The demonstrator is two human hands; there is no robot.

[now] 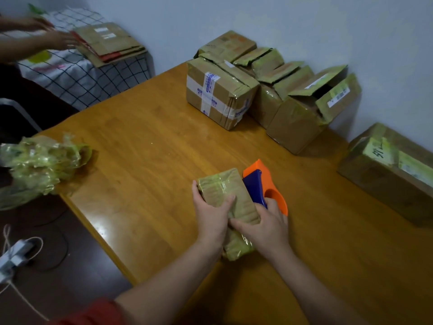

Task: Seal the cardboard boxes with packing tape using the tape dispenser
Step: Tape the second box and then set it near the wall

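fingers (230, 201) across a small box (228, 195), glossy with yellowish tape

Domestic room used for packing: wooden table (145, 127), stacked boxes (269, 90) (far right), checked cloth (77, 76).

We see an orange and blue tape dispenser (264, 186) on the honey-brown wooden tabletop (145, 141). The small box (228, 200) beside it is brown under yellow-green tape. At the far edge, a brown box (218, 92) carries white tape with blue print. Off the far left corner, a white cloth (77, 78) shows a dark grid. A red sleeve (93, 313) shows nearest us.
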